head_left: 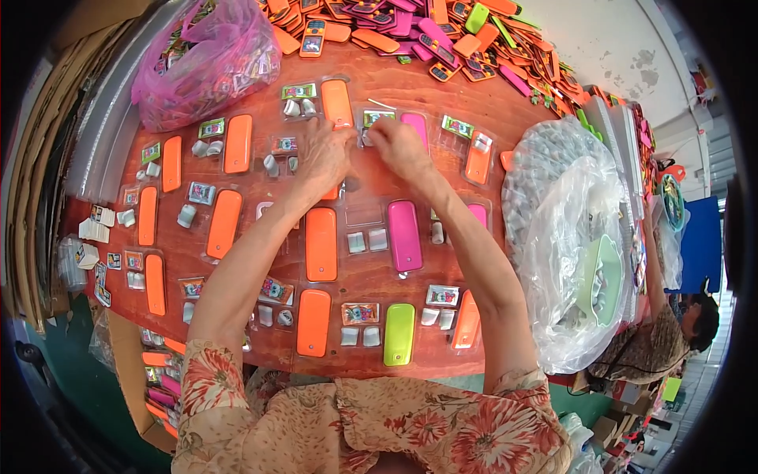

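Note:
Rows of clear plastic trays lie on the red-brown table. Most carry a toy phone, a small printed packet and small white rolls. My left hand (325, 158) is over a tray just below an orange toy phone (336, 103), its fingers bent downward and apart. My right hand (401, 148) is closed in a pinch at the tray holding a green packet (378, 118) and a magenta toy phone (415, 129). Whatever is between its fingertips is too small to name. Between my forearms lie another magenta toy phone (405, 235) and white rolls (368, 240).
At the far left stands a pink plastic bag (207, 67) of packets. Loose toy phones (442, 39) are heaped along the far edge. A big clear bag (564, 237) of white rolls and a pale green basket (603, 280) sit at right. Another person (655, 340) is beyond it.

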{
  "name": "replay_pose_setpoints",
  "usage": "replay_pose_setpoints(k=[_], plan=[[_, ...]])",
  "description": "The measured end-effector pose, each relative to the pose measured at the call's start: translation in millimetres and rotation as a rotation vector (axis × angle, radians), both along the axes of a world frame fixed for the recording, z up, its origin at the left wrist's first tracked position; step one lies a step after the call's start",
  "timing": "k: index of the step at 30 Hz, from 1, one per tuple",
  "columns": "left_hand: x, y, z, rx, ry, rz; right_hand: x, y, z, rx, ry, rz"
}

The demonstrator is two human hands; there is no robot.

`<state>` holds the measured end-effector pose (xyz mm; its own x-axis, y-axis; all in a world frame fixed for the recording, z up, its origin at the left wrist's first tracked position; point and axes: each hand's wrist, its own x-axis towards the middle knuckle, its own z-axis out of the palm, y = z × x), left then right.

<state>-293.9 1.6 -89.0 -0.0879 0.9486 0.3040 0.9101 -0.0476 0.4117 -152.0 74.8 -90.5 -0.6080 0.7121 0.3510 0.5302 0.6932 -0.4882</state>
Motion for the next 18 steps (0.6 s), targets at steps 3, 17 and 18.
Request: replay_pose_setpoints(k=[3, 17, 18], plan=[[-0.8, 5.9, -5.3, 0.002, -0.051, -0.029, 4.5, 7.0, 12.6, -0.265, 0.301, -0.150], [7.5, 5.9, -6.8, 0.026, 0.056, -0.053, -5.5, 1.3, 3.0, 0.226, -0.304, 0.021], [6.9, 5.5, -6.2, 0.056, 0.084, -0.045, -2.7, -1.0, 5.5, 0.191, -0.237, 0.035]])
